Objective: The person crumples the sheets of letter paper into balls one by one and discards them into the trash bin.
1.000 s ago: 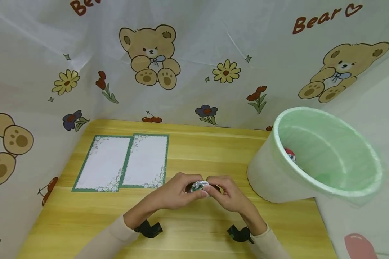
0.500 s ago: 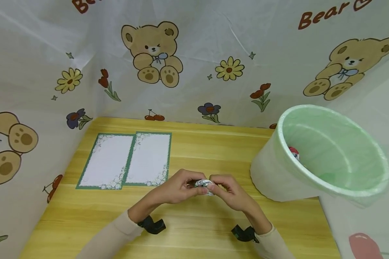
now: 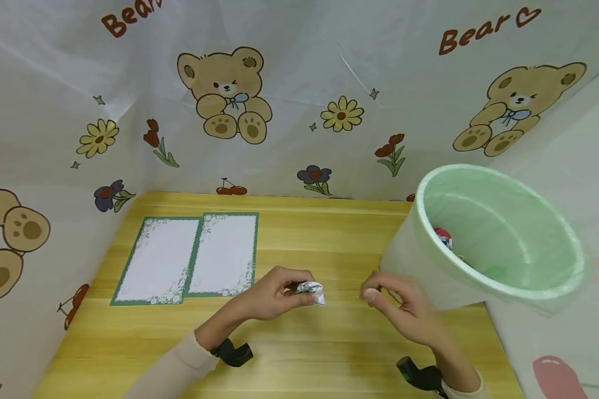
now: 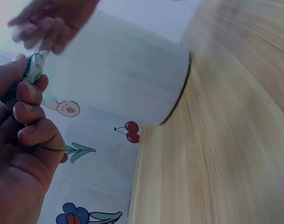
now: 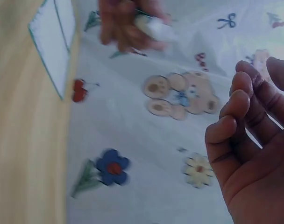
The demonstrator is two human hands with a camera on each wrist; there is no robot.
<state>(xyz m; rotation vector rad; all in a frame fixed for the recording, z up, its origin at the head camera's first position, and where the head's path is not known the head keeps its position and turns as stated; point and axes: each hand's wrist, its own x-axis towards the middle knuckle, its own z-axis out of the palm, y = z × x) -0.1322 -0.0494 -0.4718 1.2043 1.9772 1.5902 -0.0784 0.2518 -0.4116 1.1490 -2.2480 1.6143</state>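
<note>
Left hand [image 3: 274, 293] pinching a crumpled white-and-green paper ball [image 3: 310, 289], right hand [image 3: 404, 307] loosely curled, empty, glossy yellow wood-grain table [image 3: 319, 244], creased bear-print plastic backdrop [image 3: 299, 100].

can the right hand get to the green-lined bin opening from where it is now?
Probably yes. The right hand holds nothing and hovers beside the white bin with the green liner; nothing lies between them, and the opening tilts toward the person.

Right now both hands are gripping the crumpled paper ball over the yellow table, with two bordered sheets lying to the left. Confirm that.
Not quite. Only the left hand grips the crumpled paper ball; the right hand is apart from it and holds nothing, as the head view shows. The two bordered sheets do lie to the left on the yellow table.
</note>
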